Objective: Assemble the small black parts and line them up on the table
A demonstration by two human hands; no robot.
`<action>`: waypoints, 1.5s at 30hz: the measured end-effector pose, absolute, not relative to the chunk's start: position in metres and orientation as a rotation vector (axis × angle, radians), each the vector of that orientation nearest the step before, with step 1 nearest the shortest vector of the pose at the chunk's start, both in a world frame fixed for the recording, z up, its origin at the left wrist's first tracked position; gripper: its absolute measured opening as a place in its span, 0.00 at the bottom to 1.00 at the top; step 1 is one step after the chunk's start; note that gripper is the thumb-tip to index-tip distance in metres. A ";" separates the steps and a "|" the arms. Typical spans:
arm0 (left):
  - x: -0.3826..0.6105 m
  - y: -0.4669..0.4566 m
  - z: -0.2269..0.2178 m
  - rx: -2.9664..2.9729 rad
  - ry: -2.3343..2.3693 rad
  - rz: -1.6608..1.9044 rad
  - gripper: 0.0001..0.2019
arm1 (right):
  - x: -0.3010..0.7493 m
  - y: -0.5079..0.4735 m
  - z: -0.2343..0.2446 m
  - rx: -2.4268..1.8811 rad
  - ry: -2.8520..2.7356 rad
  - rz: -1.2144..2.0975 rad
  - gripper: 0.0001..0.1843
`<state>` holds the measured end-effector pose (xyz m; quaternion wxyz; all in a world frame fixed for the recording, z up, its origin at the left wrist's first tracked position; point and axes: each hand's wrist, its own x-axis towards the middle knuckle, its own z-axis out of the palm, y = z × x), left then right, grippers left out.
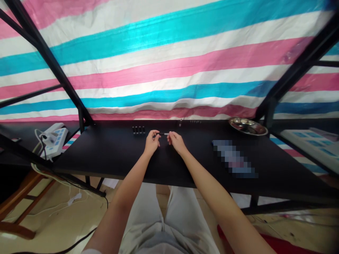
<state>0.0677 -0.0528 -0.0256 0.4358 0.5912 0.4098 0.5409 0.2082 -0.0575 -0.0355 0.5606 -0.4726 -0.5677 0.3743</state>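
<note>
Both my hands meet over the middle of a black table point(106, 155). My left hand point(152, 141) is closed in a pinch on the dark end of a thin pen-like rod point(162, 134). My right hand point(176, 141) pinches the rod's silvery end from the other side. The rod lies level between the two hands, just above the tabletop. Behind my left hand, a short row of small dark cylinders point(138, 130) stands upright near the table's far edge. More small dark parts point(195, 122) lie at the far edge to the right.
A shallow metal dish point(247, 126) sits at the far right of the table. A blurred flat object point(234, 158) lies right of my hands. A white power strip point(54, 135) with cords rests at left. Black frame posts point(82, 118) rise beside a striped tarp point(169, 60).
</note>
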 end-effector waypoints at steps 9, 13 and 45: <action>0.065 -0.051 -0.024 1.354 1.073 1.294 0.08 | 0.216 -0.059 -0.034 -1.187 -1.189 0.674 0.25; 0.065 -0.053 -0.024 1.394 1.017 1.182 0.09 | 0.215 -0.057 -0.034 -1.155 -1.225 0.662 0.24; 0.062 -0.059 -0.014 1.369 0.998 1.259 0.16 | 0.205 -0.067 -0.025 -1.074 -1.676 0.832 0.15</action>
